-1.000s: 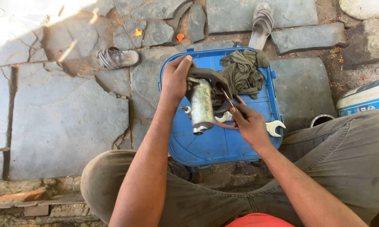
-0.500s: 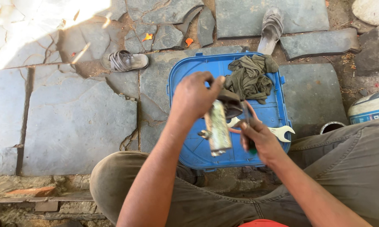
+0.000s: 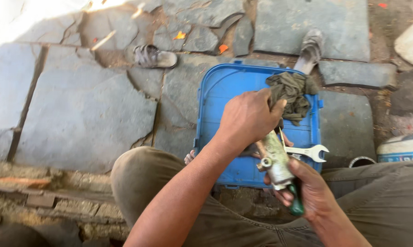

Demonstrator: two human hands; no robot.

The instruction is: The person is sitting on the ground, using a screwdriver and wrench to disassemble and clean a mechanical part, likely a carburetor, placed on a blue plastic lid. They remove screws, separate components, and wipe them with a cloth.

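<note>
I saw a floor of grey stone slabs with dirt in the cracks. A blue lid lay flat on it. A rag sat on the lid's far right corner, and a spanner lay at its right edge. One sandal lay on the slabs left of the lid, another sandal just beyond the lid's far right corner.

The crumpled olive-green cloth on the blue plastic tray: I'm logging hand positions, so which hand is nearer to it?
Left. The left hand has its fingertips right at the crumpled olive-green cloth, while the right hand sits lower, off the blue plastic tray, holding a green-handled tool.
</note>
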